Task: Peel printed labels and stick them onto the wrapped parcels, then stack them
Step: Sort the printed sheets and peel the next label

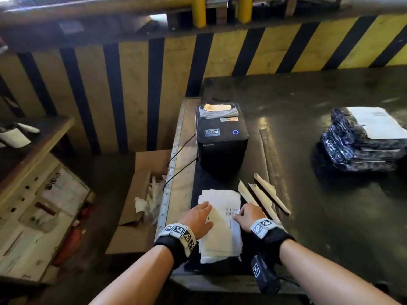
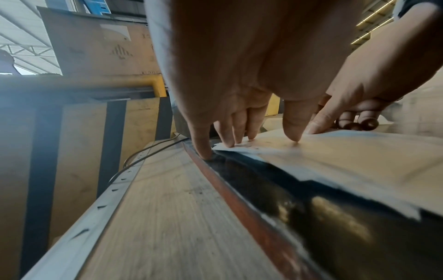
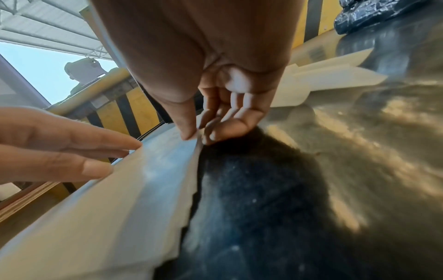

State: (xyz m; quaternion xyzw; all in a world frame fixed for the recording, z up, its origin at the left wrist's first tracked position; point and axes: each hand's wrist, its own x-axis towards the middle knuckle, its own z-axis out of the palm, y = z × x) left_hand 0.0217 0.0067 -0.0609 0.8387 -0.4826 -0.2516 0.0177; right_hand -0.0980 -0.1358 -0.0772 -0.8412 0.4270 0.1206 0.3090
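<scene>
A pile of white printed labels [image 1: 220,225] lies on the dark table near its front edge. My left hand [image 1: 199,216] presses straight fingers [image 2: 230,138] down on the pile's left part [image 2: 335,161], the little finger on the table beside it. My right hand [image 1: 245,214] is at the pile's right edge, where thumb and fingers [image 3: 189,132] pinch the edge of the top label [image 3: 143,170]. Wrapped dark parcels [image 1: 361,146] are stacked at the far right, a white label on the top one.
A black label printer [image 1: 221,137] stands behind the pile, its cables running off the left side. Peeled backing strips [image 1: 264,197] lie to the right of the pile. Below on the left stands a cardboard box [image 1: 143,194] with paper scraps. Striped boards wall the back.
</scene>
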